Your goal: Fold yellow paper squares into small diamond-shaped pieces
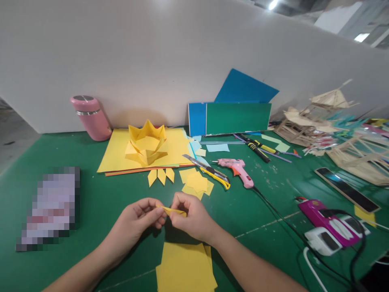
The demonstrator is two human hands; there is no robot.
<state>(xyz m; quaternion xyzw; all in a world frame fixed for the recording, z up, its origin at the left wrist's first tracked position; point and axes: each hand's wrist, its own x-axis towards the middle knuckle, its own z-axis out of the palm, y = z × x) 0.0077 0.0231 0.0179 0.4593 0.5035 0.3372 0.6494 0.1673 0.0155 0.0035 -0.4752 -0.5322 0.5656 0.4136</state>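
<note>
The small folded strip of yellow paper is in the air just above the green table, between the two hands, and it lies almost level. It looks thin and narrow, with only a short part showing between the fingers.

I think the main danger is that the strip slips or loses its fold, because it is held only at its ends by the fingertips. A strong pull from both sides could also tear it, and a fold pressed at a wrong angle would stay in the paper.

The left hand is nearly closed, thumb and first fingers pinching the left end of the strip. The right hand is closed in the same way on the right end, its other fingers curled under.

Just below the hands lies a stack of yellow paper squares. Beyond them lie smaller yellow squares and three diamond-shaped pieces, then a utility knife, a pink glue gun and a folded yellow paper crown.
</note>
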